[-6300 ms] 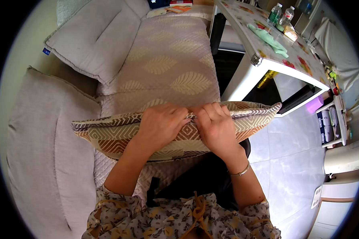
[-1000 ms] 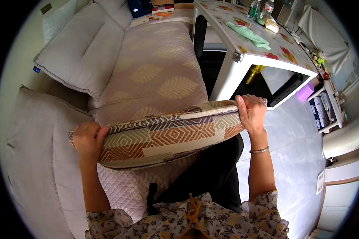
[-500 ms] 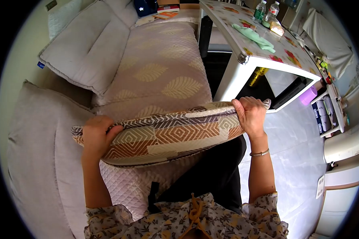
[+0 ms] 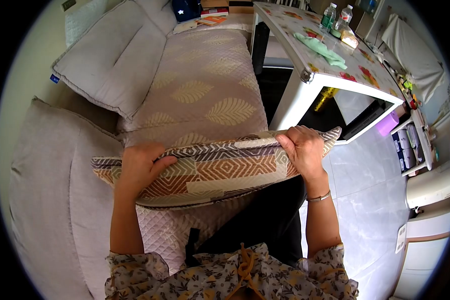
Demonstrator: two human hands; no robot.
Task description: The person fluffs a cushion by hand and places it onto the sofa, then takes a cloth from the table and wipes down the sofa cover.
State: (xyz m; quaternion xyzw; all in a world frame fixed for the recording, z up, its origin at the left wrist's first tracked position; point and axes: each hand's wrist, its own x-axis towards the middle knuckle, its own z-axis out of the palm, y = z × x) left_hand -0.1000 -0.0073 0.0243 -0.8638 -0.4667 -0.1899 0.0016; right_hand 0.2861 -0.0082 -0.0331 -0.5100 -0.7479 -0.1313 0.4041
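A patterned cushion, with brown, beige and dark geometric blocks, is held edge-on in front of my body. My left hand is closed on its upper edge near the left end, thumb lying over the near face. Near the right end, my right hand grips the same edge, thumb also on the near side. Both pointed corners stick out beyond my hands. My fingers behind the cushion are hidden. Below it are my dark trousers and the quilted sofa cover.
Grey back cushions lean along the sofa's left side. A white-framed table stands right of the sofa, carrying a green cloth and plastic bottles. Pale tiled floor lies to the right, beside a low shelf.
Both hands have slid inward along the cushion's edge, the left one rightward and the right one leftward. More of each corner now shows outside my grip.
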